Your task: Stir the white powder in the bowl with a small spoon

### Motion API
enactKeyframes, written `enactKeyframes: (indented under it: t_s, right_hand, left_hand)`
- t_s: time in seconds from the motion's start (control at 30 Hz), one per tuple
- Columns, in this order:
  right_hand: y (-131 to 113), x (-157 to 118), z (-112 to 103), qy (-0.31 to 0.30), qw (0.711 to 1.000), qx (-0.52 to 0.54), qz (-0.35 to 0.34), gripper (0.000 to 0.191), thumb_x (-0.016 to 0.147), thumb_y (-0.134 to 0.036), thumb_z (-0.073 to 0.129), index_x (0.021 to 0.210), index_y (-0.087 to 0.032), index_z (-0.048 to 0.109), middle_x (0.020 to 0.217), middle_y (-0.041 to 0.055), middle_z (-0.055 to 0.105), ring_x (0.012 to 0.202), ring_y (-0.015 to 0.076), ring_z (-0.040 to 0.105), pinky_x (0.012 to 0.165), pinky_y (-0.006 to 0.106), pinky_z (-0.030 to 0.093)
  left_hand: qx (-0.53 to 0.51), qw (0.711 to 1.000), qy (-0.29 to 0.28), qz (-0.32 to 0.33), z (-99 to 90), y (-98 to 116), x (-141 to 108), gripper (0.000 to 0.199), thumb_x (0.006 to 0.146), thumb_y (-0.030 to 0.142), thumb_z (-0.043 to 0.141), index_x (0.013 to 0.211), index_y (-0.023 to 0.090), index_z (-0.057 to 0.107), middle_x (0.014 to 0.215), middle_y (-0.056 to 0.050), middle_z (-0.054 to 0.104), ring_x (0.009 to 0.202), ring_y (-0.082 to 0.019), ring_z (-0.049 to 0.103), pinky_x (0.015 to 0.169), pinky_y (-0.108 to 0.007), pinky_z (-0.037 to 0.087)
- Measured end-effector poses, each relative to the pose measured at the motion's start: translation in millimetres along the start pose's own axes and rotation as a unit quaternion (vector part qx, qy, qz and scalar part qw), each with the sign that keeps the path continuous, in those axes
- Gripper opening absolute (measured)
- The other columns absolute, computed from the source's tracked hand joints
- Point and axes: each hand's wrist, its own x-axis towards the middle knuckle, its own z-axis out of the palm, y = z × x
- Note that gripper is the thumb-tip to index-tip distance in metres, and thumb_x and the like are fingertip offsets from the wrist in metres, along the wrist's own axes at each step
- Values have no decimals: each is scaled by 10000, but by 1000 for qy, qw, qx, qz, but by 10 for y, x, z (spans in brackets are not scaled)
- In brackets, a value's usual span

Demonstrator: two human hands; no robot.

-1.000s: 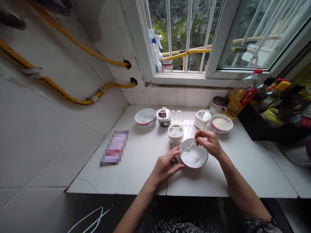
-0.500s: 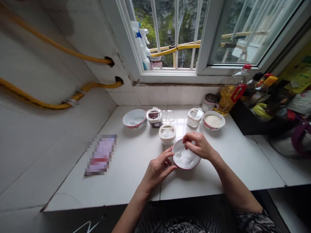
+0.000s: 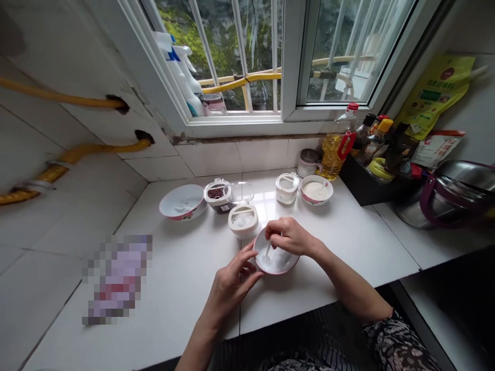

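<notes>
As our spread left fingers (image 3: 240,259) are bracing a pink-rimmed white bowl (image 3: 286,260), our right fingers (image 3: 274,226) are pinching a slim white spoon (image 3: 267,251) more upright. We're likely stirring.

Changes we log since earlier views:
- Right hand (image 3: 285,237): farther in over small bowl (image 3: 276,260), off its far right rim, covering more of interior from us.
- Spoon (image 3: 267,250): steeper now, formerly slanted lower across bowl.
- Our view: swung rightward; yellow-green pouch (image 3: 436,93), red-and-white packet (image 3: 436,148), metal pot (image 3: 412,206) with purple handle (image 3: 427,201) shown more fully.
- White cable, lower left: gone from our view.
- Yellow pipes (image 3: 91,149): less length visible to us.
</notes>
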Motion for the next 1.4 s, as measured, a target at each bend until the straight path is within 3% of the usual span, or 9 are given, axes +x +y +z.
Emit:
enactKeyframes:
  t_s: [0.33,0.8,0.97,1.2,1.4]
  right_hand:
    - [91,26,-95,54,980,170,84,124,674,-142,480,674,-180,598,534,-32,584,514,114,567,516,207,400]
    - [118,67,-161,67,963,232,116,93,625,-238,521,630,-179,593,492,-25,567,442,105,513,458,218,361]
    - [116,48,-204,60,972,195,119,101,637,-225,505,645,-179,594,491,-24,572,448,104,501,471,217,363]
    - [7,-12,-106,-28,995,83,49,127,675,-141,462,653,-187,578,539,-30,572,523,109,539,553,220,408]
    - [40,0,-162,29,986,137,87,127,674,-178,477,673,-182,604,531,-26,583,511,114,545,529,222,407]
  left_hand:
    - [1,1000,-4,-6,3,37,24,277,939,303,647,1193,216,580,1400,-189,591,643,-117,702,593,-261,625]
    - [12,1000,-2,0,11,26,30,274,946,319,642,1182,201,569,1388,-189,599,654,-123,708,598,-264,625]
    - [17,1000,-2,6,12,22,32,270,949,308,639,1184,198,564,1386,-195,599,653,-120,707,594,-261,624]
    - [17,1000,-1,10,13,25,28,267,955,308,628,1189,202,557,1396,-184,591,653,-113,701,593,-259,621]
    - [14,1000,1,8,11,24,26,270,953,312,630,1190,205,561,1394,-181,595,643,-113,703,586,-255,619]
